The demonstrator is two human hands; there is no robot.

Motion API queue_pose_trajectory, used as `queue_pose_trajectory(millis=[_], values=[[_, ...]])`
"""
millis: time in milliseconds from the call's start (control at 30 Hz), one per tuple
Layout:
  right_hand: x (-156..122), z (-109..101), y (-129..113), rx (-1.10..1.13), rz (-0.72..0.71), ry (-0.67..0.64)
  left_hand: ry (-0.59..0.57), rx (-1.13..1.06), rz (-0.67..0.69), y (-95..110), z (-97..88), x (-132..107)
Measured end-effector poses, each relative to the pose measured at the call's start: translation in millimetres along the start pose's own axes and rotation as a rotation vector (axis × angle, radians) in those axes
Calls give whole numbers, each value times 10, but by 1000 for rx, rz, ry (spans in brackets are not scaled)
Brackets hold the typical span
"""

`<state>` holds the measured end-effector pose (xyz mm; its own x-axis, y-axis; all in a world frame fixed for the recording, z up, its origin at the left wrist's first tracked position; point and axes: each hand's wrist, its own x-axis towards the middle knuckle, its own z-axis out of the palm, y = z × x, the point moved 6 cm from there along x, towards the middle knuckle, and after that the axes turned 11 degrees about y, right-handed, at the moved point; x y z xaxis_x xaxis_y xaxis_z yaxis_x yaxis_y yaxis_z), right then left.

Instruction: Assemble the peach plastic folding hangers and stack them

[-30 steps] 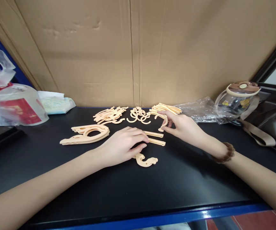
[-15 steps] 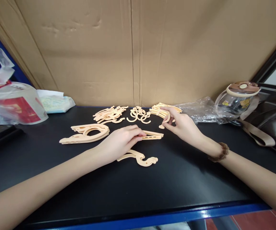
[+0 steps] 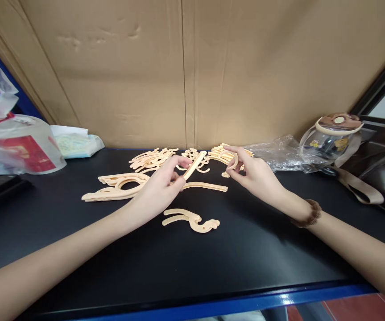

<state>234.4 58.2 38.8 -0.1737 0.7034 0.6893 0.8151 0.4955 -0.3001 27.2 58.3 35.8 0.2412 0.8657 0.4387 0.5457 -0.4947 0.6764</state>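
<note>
My left hand [image 3: 160,187] holds a straight strip [image 3: 195,165] in a closed grip above the desk [image 3: 246,254]. My right hand [image 3: 255,176] pinches a curved hook [image 3: 229,164].

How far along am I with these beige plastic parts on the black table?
Looks early. Apparently done: one stack of curved frames sits at the left. In hand: your left hand pinches a straight strip, and your right hand holds a hook piece. Likely left: a second strip and a scrolled piece lie loose in front, and piles of parts sit by the cardboard.
</note>
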Motion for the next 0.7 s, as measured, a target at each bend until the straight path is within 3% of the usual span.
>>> queue_pose_trajectory(millis=[267, 400, 567, 633, 700], values=[[-36, 15, -156, 37, -100, -47, 79, -251, 8, -22, -54, 62], [-63, 31, -252, 15, -169, -79, 204, -356, 23, 78, -156, 51], [-70, 23, -285, 54, -167, -54, 426, -65, 216, 278, -368, -24], [-61, 22, -262, 111, -114, -47, 406, 86, 360, 361, -353, -56], [-48, 29, -223, 197, -37, -48, 276, 192, 482, 386, -241, -81]])
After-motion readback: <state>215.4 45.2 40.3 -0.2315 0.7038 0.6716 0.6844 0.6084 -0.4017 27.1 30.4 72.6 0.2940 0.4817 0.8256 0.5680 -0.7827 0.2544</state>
